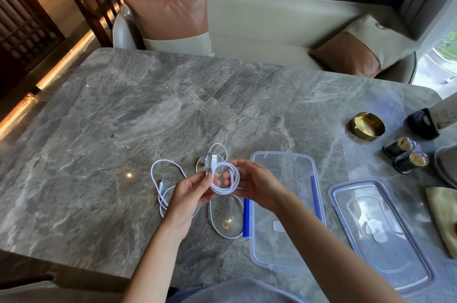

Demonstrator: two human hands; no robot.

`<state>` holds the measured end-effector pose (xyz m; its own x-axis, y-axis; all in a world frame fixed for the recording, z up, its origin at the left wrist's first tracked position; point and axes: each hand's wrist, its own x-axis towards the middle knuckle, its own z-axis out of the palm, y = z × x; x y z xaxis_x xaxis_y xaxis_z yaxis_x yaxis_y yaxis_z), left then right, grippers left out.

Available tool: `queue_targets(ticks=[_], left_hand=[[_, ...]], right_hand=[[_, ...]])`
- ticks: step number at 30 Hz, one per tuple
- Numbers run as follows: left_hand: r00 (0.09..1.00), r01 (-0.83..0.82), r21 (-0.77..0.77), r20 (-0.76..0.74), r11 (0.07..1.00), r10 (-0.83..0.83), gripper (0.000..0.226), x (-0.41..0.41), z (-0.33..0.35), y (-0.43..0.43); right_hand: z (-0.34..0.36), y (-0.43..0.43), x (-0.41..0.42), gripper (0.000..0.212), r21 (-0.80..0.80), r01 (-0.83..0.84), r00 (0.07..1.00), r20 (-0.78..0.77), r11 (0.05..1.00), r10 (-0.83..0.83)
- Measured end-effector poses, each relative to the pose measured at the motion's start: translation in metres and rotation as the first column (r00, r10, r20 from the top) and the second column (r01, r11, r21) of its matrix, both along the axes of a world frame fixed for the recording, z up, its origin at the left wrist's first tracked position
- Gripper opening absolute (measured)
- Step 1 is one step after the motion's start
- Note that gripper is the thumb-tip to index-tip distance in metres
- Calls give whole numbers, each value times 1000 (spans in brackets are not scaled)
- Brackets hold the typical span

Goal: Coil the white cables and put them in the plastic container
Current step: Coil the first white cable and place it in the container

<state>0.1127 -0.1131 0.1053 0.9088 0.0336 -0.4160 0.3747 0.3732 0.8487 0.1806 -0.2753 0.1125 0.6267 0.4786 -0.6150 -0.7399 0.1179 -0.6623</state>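
A white cable coil (228,179) is held a little above the grey marble table (111,129), its USB plug pointing up. My left hand (191,191) pinches the coil's left side. My right hand (254,184) grips its right side. Loose white cable (163,179) lies on the table to the left, and another loop (223,231) lies below the hands. The clear plastic container (306,161) with blue clips stands open just right of my right hand, and nothing lies inside it.
The container's clear lid (418,275) lies at the right. Further right are a brass ashtray (367,126), two dark toothpick jars (405,154) and a yellowish cloth (442,216). A sofa with cushions (170,18) stands beyond the table's far edge.
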Motion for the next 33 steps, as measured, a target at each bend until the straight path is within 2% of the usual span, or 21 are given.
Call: queue_targets(ticks=[4,7,14,20,23,26,29,33], left_hand=[[998,-9,-80,-56,997,4,26,2,-4,1],[993,-56,-153,-111,987,39,21,2,-7,2],[992,19,-63,-127,998,-27,25,9,-14,2],[981,120,48,-161,992,-111,13,25,-21,-8],[970,205,94,-152,974,-189,13,39,-23,-21],[965,250,189,-129,950,-229,11,56,-23,-39],[977,214,328,-88,920,-196,22,71,-25,-56],[977,170,617,-5,768,-212,22,79,-37,-71]], right_hand=[[-5,-5,-1,18,55,7,999,-49,998,-4],[-10,-7,1,20,74,76,996,-42,994,-73],[-17,-10,6,19,-5,150,984,95,989,-149],[-19,-38,13,13,-187,-54,971,220,981,96],[-22,-51,14,7,-262,-46,958,260,964,117],[-27,-62,13,9,-247,61,965,263,967,7],[-33,-74,9,9,-215,186,961,245,959,-132],[-47,-85,2,7,-260,343,930,231,903,-287]])
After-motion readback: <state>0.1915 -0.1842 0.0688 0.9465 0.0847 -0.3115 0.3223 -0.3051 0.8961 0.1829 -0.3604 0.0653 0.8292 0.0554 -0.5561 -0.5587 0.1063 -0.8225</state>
